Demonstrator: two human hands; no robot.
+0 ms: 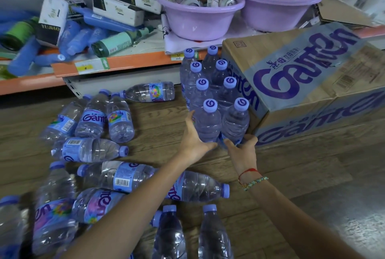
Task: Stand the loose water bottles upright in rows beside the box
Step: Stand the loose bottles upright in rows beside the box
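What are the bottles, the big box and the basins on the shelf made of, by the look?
Bottles: clear thin plastic, glossy, ribbed walls you can see through; matte lilac plastic caps.
Box: brown corrugated cardboard, matte, purple print, creased flaps.
Basins: likely moulded plastic, smooth lilac with a soft sheen and rolled rim.
Floor: wood-grain planks; real wood or laminate, cannot tell.

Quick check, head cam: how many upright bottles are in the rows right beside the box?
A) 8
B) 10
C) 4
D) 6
A: eight purple caps stand in two columns of four against the box, from the far pair down to the front pair, where the left hand grips the front-left bottle and the right hand grips the front-right bottle.
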